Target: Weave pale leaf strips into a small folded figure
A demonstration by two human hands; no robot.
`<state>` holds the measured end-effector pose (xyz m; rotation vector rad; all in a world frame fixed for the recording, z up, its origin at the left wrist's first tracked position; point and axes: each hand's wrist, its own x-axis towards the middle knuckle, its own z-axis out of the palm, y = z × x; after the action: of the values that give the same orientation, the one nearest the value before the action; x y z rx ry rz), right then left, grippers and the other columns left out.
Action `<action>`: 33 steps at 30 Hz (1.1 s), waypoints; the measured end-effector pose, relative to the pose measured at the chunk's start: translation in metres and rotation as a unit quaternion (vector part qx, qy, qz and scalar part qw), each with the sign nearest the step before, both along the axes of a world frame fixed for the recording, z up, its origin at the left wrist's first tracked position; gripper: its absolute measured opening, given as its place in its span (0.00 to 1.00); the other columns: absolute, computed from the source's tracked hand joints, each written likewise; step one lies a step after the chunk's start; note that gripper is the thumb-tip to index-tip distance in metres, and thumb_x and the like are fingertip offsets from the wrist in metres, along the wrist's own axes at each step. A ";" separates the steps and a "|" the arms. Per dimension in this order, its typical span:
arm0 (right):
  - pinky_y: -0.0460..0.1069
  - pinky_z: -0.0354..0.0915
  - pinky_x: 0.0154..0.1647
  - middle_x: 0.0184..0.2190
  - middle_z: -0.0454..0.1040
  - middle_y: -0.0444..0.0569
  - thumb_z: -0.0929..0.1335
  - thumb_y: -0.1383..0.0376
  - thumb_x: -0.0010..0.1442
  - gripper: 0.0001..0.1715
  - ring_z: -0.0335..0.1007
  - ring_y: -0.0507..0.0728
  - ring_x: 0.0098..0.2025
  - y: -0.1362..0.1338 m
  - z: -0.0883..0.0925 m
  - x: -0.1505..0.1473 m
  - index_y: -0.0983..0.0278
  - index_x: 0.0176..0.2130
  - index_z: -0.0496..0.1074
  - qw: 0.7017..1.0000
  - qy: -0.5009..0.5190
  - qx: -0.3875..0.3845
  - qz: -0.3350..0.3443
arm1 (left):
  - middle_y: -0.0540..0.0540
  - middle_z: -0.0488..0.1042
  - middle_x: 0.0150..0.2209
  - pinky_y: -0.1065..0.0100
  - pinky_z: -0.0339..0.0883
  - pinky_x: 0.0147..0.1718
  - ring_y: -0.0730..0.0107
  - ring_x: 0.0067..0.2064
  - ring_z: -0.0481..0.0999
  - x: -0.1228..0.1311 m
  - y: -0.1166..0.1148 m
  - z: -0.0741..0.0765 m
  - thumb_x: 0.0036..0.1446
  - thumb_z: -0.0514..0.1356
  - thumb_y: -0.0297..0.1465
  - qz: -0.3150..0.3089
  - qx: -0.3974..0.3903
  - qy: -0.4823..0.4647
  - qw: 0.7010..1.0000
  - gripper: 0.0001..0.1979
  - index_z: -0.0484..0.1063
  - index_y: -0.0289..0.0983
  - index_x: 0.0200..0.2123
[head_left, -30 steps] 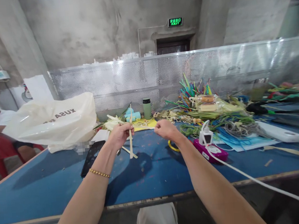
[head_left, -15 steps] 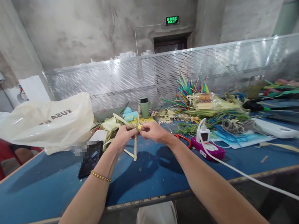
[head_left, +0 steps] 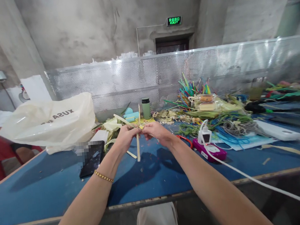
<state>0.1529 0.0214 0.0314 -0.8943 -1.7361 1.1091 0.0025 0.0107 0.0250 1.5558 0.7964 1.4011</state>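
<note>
Pale, flat straw-like strips point(head_left: 138, 148) cross between my two hands above the blue table. My left hand point(head_left: 126, 135) is closed on them, with one strip sticking out up and to the left and another down to the right. Close against it, my right hand point(head_left: 154, 130) pinches the strips where they cross. The fingertips of both hands almost meet there, and they hide the crossing itself. One strip stands upright above the fingers, and its lower part hangs down over the table.
A dark phone point(head_left: 92, 159) and a large cream plastic bag point(head_left: 53, 122) lie left. Behind stands a green bottle point(head_left: 146, 108). To the right are a purple power socket point(head_left: 209, 150) with a white cable, grey cord coils point(head_left: 237, 126) and a white power bank point(head_left: 277, 129). A person sits far left.
My right hand has closed in on my left at the crossing. The hanging strip has swung closer to vertical. The view has shifted slightly.
</note>
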 end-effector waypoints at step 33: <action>0.44 0.61 0.30 0.26 0.75 0.49 0.63 0.67 0.57 0.10 0.68 0.50 0.27 0.015 0.009 0.029 0.67 0.30 0.73 0.947 -0.106 0.168 -0.252 | 0.49 0.67 0.17 0.71 0.59 0.21 0.74 0.20 0.66 -0.011 0.008 0.001 0.41 0.62 0.28 0.071 -0.042 -0.104 0.991 0.06 0.68 0.32 0.17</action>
<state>0.1814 0.0367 0.0402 -1.1806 -1.6617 0.3799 -0.0089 0.0187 0.0262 1.2849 0.8408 1.5831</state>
